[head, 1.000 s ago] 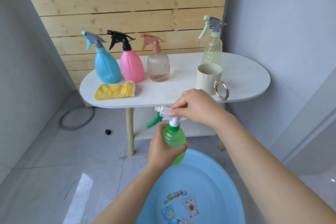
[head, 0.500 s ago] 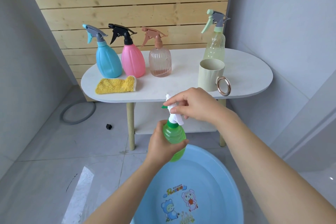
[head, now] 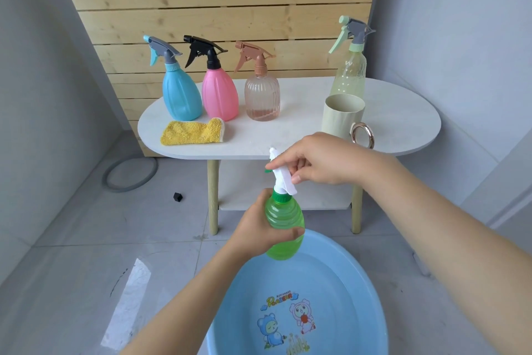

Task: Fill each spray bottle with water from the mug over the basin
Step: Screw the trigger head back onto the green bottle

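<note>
- The left hand [head: 260,232] is wrapped around the body of the green bottle [head: 285,231] and holds it upright above the far rim of the blue basin [head: 354,277], as it did half a second ago.
- The right hand [head: 322,161] pinches the white spray head [head: 283,179] between thumb and fingers, directly above the left hand.
- One second ago the spray head pointed sideways to the left, with its green trigger plainly showing; now it is turned so its nozzle points away from the person and only a sliver of green shows beside the right fingers.
- The spray head tilts on the green collar; whether it has come loose from the bottle cannot be told.
- The mug [head: 341,118], cream with a ring handle, stands on the white table [head: 403,118] just beyond the right hand, untouched.
- A pale yellow-green bottle [head: 349,72] stands right behind the mug.
- Beyond the left hand and further left stand the clear pink bottle [head: 262,95], the pink bottle [head: 220,95] and the blue bottle [head: 181,95] in a row, with a yellow cloth [head: 193,133] lying in front of them.
- None of the things on the table has shifted since the earlier frames.
</note>
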Motion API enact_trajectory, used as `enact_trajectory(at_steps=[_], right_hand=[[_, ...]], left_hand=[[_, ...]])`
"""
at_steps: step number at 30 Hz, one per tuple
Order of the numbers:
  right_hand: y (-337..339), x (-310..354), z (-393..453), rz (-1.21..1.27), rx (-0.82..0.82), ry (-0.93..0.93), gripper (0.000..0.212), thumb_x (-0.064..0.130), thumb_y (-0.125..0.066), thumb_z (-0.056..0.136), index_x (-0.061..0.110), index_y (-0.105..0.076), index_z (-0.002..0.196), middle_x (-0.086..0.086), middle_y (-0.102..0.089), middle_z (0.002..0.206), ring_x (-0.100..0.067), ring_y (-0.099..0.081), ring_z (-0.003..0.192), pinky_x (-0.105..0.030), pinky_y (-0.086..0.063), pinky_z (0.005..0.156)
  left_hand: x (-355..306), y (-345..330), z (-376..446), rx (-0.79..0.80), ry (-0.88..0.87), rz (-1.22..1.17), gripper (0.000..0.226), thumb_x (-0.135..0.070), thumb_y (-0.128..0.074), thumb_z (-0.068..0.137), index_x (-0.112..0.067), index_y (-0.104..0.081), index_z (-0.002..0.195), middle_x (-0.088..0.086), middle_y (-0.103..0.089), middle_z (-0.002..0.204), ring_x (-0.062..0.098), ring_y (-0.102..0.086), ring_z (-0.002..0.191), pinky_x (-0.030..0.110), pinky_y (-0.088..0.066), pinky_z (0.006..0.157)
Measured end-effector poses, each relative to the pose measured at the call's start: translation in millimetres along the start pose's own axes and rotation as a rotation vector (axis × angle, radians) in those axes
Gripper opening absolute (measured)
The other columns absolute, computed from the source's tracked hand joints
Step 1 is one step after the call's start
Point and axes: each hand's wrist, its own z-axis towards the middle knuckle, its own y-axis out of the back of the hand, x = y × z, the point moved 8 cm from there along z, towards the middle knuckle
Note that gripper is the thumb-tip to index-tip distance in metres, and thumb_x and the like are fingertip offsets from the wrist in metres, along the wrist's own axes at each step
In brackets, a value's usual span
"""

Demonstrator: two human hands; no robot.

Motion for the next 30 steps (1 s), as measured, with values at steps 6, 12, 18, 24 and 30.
enact_trajectory(at_steps=[6,12,18,24,30], right_hand=[[23.0,20.9,5.9,-0.253,-0.070,0.178,0.028,0.030,-0.075,0.077,0.031,-0.072,0.105,0.005,-0.048,0.127,-0.012,-0.035,0.117,-0.022,-0.027,0.095],[15.7,24.7,8.1,-0.259,-0.027,0.170,0.019,0.034,-0.067,0.085,0.030,-0.070,0.103,0.009,-0.061,0.109,-0.014,-0.051,0.107,-0.037,-0.041,0.090],[16.6,21.7,5.4,-0.336,-0.105,0.073,0.024,0.051,-0.056,0.088,0.034,-0.069,0.100,0.010,-0.053,0.082,-0.012,-0.046,0.078,-0.029,-0.036,0.064],[11.6,11.7,16.0,-0.159,-0.111,-0.139,0.020,0.035,-0.063,0.086,0.024,-0.071,0.101,0.002,-0.067,0.085,-0.019,-0.063,0.075,-0.025,-0.046,0.063],[3.8,4.8,16.3,0.198,0.125,-0.246,0.024,0.030,-0.058,0.093,0.012,-0.069,0.104,-0.002,-0.064,0.057,-0.012,-0.062,0.045,-0.020,-0.052,0.064]], left_hand=[[-11.0,4.8,-2.0,-0.005,-0.030,-0.004,0.063,-0.029,-0.085,0.066,-0.027,-0.046,0.116,-0.010,-0.059,0.096,0.006,-0.059,0.089,0.022,-0.051,0.075],[-12.4,7.9,-2.4,-0.033,-0.012,0.007,0.071,-0.040,-0.082,0.058,-0.029,-0.045,0.118,-0.007,-0.060,0.102,0.012,-0.059,0.097,0.032,-0.053,0.083],[-14.6,10.5,-2.9,-0.071,-0.020,0.038,0.072,-0.032,-0.084,0.066,-0.034,-0.041,0.124,-0.010,-0.058,0.107,0.010,-0.056,0.102,0.030,-0.049,0.086],[-11.4,9.4,-1.6,-0.161,-0.005,0.081,0.066,-0.034,-0.084,0.064,-0.031,-0.043,0.116,-0.009,-0.060,0.104,0.013,-0.058,0.097,0.032,-0.050,0.081],[-10.8,10.4,-1.6,-0.165,0.007,0.074,0.063,-0.030,-0.084,0.065,-0.033,-0.043,0.113,-0.010,-0.060,0.102,0.011,-0.059,0.095,0.026,-0.048,0.076]])
